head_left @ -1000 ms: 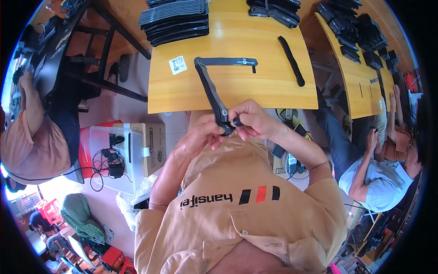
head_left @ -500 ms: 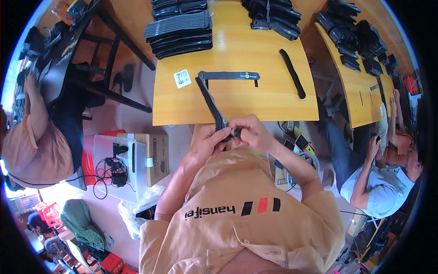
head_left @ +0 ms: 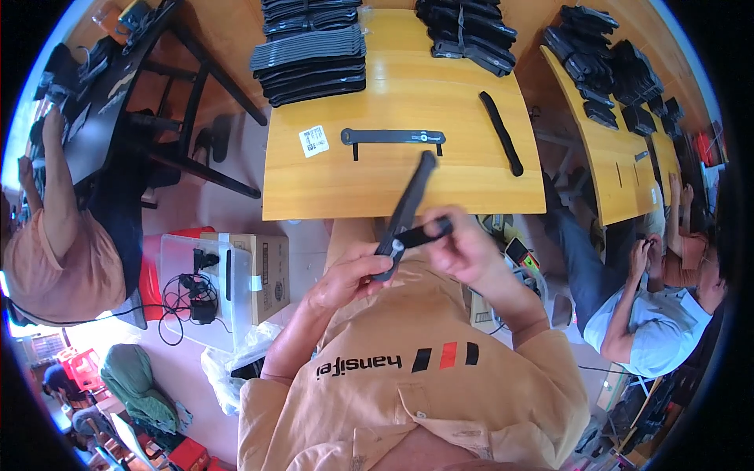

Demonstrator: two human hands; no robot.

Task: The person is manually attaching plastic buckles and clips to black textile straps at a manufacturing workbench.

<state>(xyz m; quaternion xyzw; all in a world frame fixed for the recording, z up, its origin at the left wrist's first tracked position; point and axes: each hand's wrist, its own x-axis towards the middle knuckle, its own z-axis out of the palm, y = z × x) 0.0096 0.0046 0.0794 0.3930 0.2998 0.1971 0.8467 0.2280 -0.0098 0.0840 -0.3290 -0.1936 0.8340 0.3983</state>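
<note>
My left hand [head_left: 349,276] pinches the lower end of a dark strap [head_left: 407,206], just in front of the table edge. This strap slants up and right, over the table. A round light mark shows near my fingers. My right hand [head_left: 469,250], a little blurred, is closed on a black band end [head_left: 433,230] that crosses the strap. Beyond my hands, a grey-black strap [head_left: 393,136] lies crosswise on the yellow table [head_left: 306,188], two short black strips under its edge. A plain black strap [head_left: 500,132] lies at the right.
Stacks of folded straps [head_left: 314,67] and a tied bundle [head_left: 471,35] stand at the far side. A white label [head_left: 313,140] lies on the left. Below left are a clear plastic bin [head_left: 236,290] with cables and a cardboard box [head_left: 273,271]. Co-workers sit on both sides.
My hands have moved apart, the right one rightward with the band end. The held strap has swung from leaning left to leaning right, away from the strap on the table.
</note>
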